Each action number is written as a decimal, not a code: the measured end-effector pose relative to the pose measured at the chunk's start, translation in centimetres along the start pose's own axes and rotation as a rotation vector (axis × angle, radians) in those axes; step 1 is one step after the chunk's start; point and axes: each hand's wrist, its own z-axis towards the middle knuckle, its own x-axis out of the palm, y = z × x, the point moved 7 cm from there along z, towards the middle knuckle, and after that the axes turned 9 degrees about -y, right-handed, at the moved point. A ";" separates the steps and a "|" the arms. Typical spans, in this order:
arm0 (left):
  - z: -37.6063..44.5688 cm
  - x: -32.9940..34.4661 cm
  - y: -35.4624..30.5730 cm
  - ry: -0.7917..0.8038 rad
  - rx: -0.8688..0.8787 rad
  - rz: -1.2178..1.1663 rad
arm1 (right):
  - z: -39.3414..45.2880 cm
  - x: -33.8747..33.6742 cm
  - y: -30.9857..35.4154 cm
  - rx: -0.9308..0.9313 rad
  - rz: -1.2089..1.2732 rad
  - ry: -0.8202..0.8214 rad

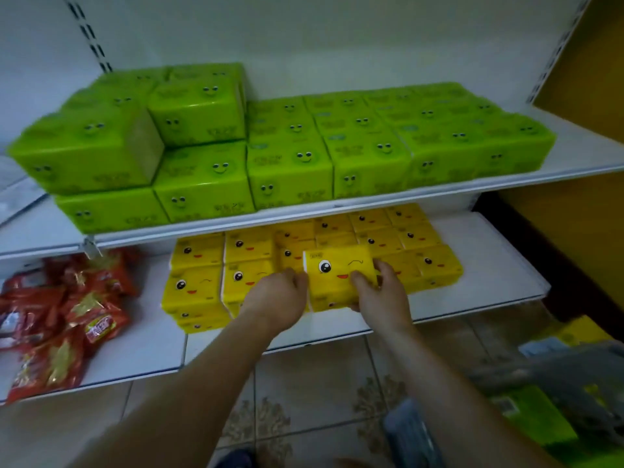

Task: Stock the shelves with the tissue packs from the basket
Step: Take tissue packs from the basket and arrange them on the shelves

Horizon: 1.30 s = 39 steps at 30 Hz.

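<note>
A blurred basket (553, 376) sits low right over the tiled floor (304, 393). Both hands grip one yellow pack (337, 282) above the lower shelf (472, 298): left hand (277, 298) curled on its left side, right hand (381, 295) curled round its right edge. Yellow packs (371, 241) lie behind, red packets (60, 319) left. Green packs (287, 146) fill the upper shelf (574, 160).

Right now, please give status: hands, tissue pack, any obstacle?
Both hands on yellow tissue pack: left hand at its left side, right hand curled round right edge. Pack over lower shelf, among yellow stock. No obstacle seen.
</note>
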 end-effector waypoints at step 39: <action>-13.3 11.7 -20.4 0.263 0.835 -0.137 | -5.6 -24.1 -3.6 -0.254 -0.559 0.016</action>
